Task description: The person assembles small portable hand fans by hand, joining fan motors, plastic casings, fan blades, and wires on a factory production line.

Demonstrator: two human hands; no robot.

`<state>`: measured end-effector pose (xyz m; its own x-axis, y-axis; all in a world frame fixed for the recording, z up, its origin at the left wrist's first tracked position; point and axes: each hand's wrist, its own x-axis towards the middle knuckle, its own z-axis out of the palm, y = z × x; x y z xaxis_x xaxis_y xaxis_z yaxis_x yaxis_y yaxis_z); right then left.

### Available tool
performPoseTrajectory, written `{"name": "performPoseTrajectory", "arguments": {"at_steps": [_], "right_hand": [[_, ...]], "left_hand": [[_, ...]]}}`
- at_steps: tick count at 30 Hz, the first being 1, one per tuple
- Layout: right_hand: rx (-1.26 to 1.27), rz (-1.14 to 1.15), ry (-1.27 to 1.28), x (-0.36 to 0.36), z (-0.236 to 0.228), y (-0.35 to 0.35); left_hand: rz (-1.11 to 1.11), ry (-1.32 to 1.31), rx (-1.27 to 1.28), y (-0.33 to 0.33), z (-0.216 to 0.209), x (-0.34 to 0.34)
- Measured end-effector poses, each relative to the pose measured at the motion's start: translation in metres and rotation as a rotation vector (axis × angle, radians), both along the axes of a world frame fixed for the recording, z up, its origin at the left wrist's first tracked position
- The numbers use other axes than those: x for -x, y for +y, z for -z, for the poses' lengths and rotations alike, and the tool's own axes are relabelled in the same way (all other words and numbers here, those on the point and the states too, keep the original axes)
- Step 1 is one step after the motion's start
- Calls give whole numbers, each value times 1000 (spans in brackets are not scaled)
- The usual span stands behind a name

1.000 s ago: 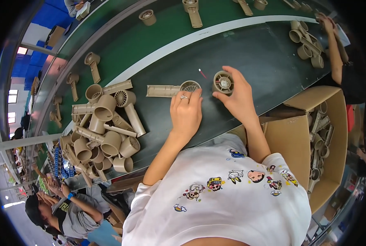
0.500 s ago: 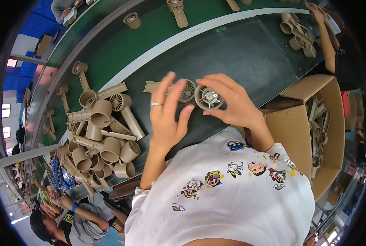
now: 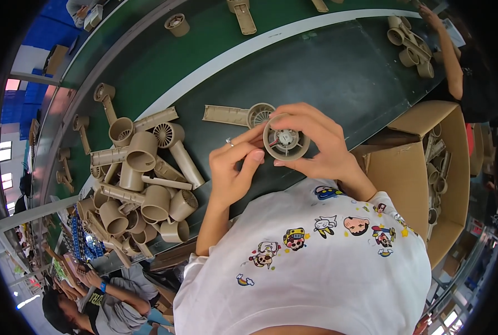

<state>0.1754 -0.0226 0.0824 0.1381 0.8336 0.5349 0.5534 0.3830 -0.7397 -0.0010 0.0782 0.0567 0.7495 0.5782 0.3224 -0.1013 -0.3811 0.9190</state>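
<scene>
A beige round fan housing (image 3: 270, 154), its rim facing up, shows a pale motor hub (image 3: 286, 137) and a bit of red wire inside. My right hand (image 3: 320, 138) grips it, fingers over the far side and thumb at the near edge. From the left, my left hand (image 3: 233, 166), with a ring on one finger, closes on the housing's side; its fingertips are partly hidden behind it. Just beyond my hands, a beige half shell (image 3: 226, 114) with a long handle and a slotted round grille lies on the dark table, partly covered by my right fingers.
A heap of beige fan shells (image 3: 143, 151) lies at the left. Beyond a white curved strip runs a green conveyor (image 3: 210, 42) with several parts. More shells (image 3: 410, 47) lie at the far right near a co-worker's arm (image 3: 449, 58). An open cardboard box (image 3: 394, 184) holding shells stands at right.
My left hand has come in from an open pose to meet the fan housing. The housing, in my right hand, has moved slightly nearer to me.
</scene>
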Motion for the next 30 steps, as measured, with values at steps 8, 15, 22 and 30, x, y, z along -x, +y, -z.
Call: {"name": "performPoseTrajectory", "arguments": {"at_steps": [8,15,22,30], "right_hand": [[-99,-18,44,9,5,1],[-128,-87,150,6,12,3],[-171,-116,275,8,16,2],[-318,135,-104,18,18,6]], "left_hand": [[225,-282,566,15,16,13],[227,-337,633,11,16,11],[245,-314,659,11,13,12],[245,-346,678,8,17,9]]}}
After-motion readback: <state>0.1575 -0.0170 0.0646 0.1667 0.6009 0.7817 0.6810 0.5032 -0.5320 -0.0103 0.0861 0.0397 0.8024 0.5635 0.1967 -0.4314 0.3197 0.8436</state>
